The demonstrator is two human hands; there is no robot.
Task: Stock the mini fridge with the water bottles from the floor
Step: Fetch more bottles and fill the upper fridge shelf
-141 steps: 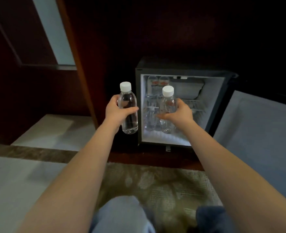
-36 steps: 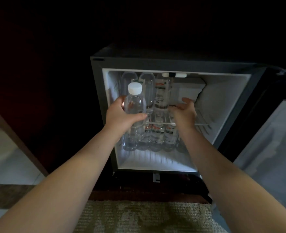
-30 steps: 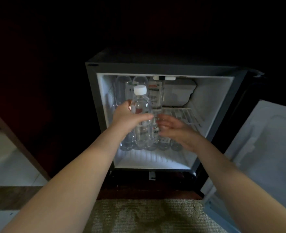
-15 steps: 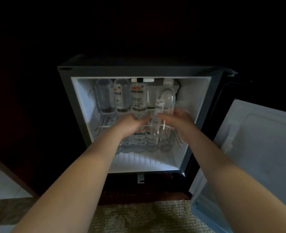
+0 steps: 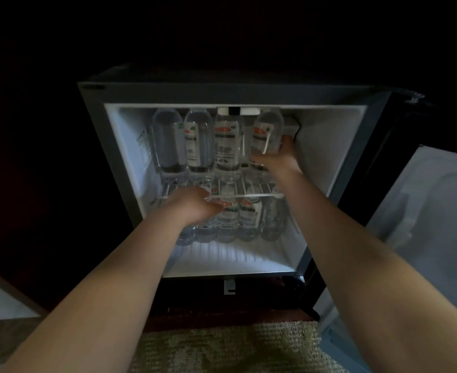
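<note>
Item 1. Water bottle (image 5: 266, 133): we record clear plastic with a red-and-white label band. It stands upright, and its top is hidden under the ceiling edge of the mini fridge (image 5: 222, 92). It is the right-end unit on the wire shelf (image 5: 248, 195), just beside the right wall.

Item 2. Upper-row bottles (image 5: 197, 141): three like units stand upright, close side by side, at 9 o'clock of item 1.

Item 3. Lower-row bottles (image 5: 248, 219): we note a packed row on the fridge floor under the shelf. The count is unclear.

Item 4. Right hand (image 5: 275, 160): it grips item 1 round its lower body, thumb on the left side and fingers wrapped to the right. The bottle rises at 12 o'clock of the palm.

Item 5. Left hand (image 5: 192, 205): it sits at 7 o'clock of item 1, well apart from it, at the shelf's front rail and in front of item 3. The fingers bend toward 3 o'clock. We cannot tell whether they grasp anything.

Item 6. Fridge door (image 5: 423, 211): swung wide at 3 o'clock.

Item 7. Rug (image 5: 235, 345): at 6 o'clock.
</note>
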